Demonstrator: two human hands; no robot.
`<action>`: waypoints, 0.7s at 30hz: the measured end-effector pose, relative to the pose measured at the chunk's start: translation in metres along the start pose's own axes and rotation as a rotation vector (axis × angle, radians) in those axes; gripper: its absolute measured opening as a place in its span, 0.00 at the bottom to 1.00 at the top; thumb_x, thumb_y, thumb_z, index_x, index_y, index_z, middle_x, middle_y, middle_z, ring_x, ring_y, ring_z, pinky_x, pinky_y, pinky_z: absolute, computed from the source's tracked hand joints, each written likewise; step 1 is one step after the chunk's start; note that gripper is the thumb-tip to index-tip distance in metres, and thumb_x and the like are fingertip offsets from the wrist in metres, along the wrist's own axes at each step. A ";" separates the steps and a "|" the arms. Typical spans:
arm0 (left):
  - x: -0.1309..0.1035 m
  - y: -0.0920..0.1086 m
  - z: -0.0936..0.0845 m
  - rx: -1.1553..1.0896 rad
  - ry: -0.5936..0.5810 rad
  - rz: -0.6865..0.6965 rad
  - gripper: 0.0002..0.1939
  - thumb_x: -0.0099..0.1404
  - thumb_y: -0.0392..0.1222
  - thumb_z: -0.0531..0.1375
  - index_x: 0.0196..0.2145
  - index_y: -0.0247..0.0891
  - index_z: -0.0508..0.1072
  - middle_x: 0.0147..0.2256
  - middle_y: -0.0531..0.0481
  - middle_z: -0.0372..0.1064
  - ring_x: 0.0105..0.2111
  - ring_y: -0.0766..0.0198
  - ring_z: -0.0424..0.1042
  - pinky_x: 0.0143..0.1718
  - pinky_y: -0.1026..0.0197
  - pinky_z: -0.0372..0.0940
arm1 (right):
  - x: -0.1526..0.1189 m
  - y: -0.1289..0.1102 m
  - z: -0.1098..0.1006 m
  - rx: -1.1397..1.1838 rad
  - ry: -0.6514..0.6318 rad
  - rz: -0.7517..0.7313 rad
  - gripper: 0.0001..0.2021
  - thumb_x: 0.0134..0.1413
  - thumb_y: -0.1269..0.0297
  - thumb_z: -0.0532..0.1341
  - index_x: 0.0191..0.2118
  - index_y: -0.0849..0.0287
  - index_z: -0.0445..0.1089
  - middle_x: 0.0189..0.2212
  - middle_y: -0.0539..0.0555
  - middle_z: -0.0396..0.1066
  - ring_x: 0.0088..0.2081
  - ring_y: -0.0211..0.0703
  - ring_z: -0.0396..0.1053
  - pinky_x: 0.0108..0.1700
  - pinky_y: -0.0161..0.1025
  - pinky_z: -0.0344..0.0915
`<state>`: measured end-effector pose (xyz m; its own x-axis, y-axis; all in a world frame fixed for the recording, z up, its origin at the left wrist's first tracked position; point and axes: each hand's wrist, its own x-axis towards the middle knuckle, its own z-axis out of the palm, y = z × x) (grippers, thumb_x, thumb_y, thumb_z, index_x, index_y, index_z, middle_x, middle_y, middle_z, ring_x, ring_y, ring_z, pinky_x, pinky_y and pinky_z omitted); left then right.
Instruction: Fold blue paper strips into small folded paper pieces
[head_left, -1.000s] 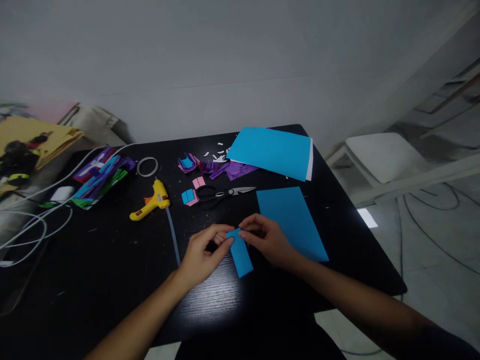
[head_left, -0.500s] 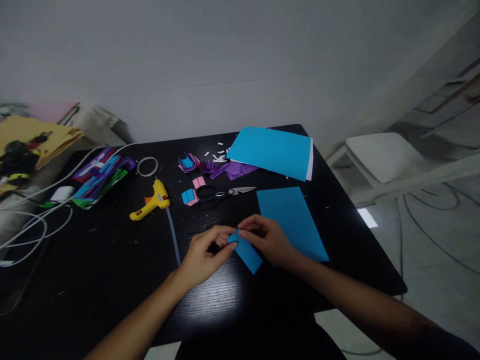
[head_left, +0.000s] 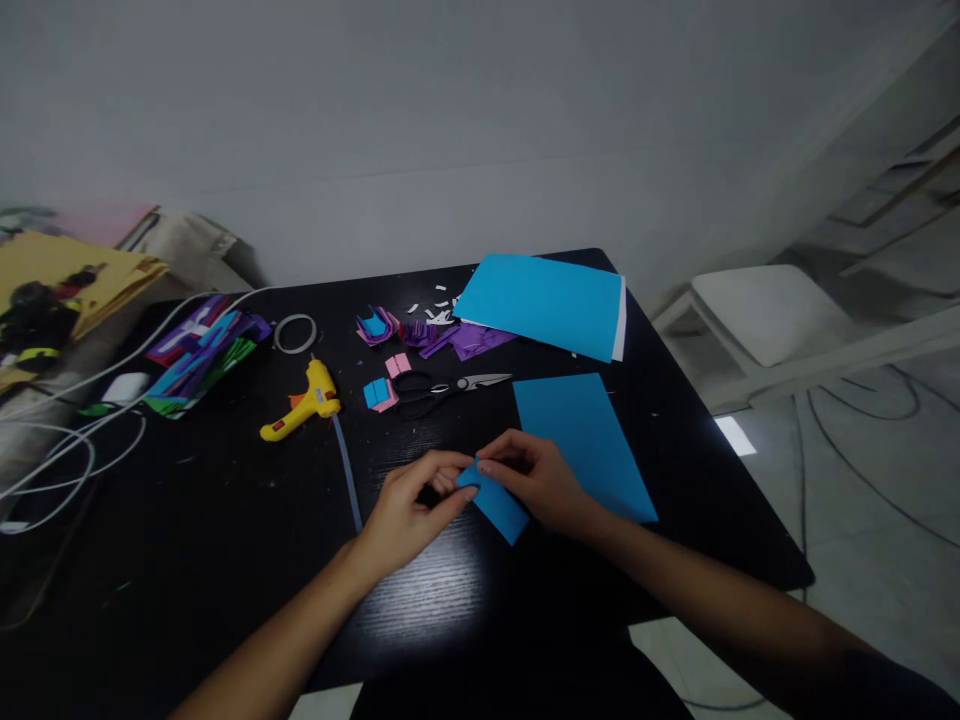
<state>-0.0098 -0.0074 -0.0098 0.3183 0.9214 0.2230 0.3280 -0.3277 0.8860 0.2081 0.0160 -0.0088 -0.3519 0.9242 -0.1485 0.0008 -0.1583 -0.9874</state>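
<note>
Between my two hands is a small strip of blue paper [head_left: 499,508], held tilted above the black table [head_left: 247,590]. My left hand [head_left: 409,505] pinches its upper left end between thumb and fingers. On the same end, thumb and fingertips of my right hand [head_left: 536,480] are closed on the upper edge. Partly behind my right hand lies a larger blue paper sheet [head_left: 592,430]. Scissors [head_left: 450,388] with black handles rest just beyond my hands, beside small folded pink and blue paper pieces [head_left: 380,393].
A yellow glue gun [head_left: 311,400] with a glue stick [head_left: 346,470] lies left, near a roll of tape [head_left: 295,333]. Blue sheets [head_left: 540,300] cover purple paper [head_left: 480,340] at the back. White cables [head_left: 90,450] and colored paper strips [head_left: 199,360] occupy the left side. A white stool [head_left: 772,315] stands right.
The lower end of the blue strip has shifted slightly right and up. Both hands keep almost the same place and grip.
</note>
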 end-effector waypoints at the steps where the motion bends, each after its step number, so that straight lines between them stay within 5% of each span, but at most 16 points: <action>1: 0.000 0.000 0.000 -0.002 0.001 0.001 0.12 0.69 0.40 0.68 0.50 0.40 0.78 0.32 0.52 0.77 0.30 0.66 0.75 0.34 0.65 0.72 | 0.000 0.000 0.000 0.000 0.000 0.000 0.10 0.59 0.55 0.71 0.40 0.55 0.77 0.37 0.53 0.81 0.41 0.46 0.80 0.47 0.45 0.75; 21: 0.003 0.005 -0.002 -0.011 -0.018 0.034 0.15 0.67 0.39 0.70 0.51 0.41 0.79 0.31 0.54 0.76 0.29 0.67 0.75 0.34 0.67 0.72 | 0.001 0.001 -0.001 -0.016 0.002 0.000 0.12 0.59 0.53 0.70 0.39 0.55 0.76 0.36 0.52 0.80 0.40 0.46 0.78 0.46 0.45 0.74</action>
<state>-0.0088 -0.0056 -0.0038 0.3449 0.9060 0.2455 0.3068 -0.3560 0.8827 0.2083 0.0171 -0.0095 -0.3497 0.9250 -0.1483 0.0154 -0.1526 -0.9882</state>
